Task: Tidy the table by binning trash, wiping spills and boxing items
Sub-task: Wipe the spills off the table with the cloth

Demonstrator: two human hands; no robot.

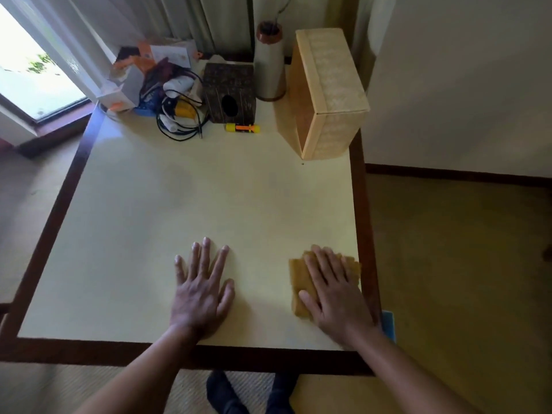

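My right hand (331,291) lies flat on a folded yellow-brown cloth (298,282) near the table's front right corner, pressing it against the cream tabletop (209,189). My left hand (201,288) rests palm down on the bare tabletop beside it, fingers spread, holding nothing. A tan wooden box (331,94) lies on its side at the back right, its open side facing left. A yellow and orange marker (242,128) lies loose in front of a dark tissue box (230,94). A heap of cables, a white device and packaging (167,97) fills the back left.
A tall beige vase with a brown rim (268,67) stands between the tissue box and the wooden box. A dark wooden border (191,354) frames the table. A blue object (388,324) shows past the front right edge. A window is at left, a wall at right.
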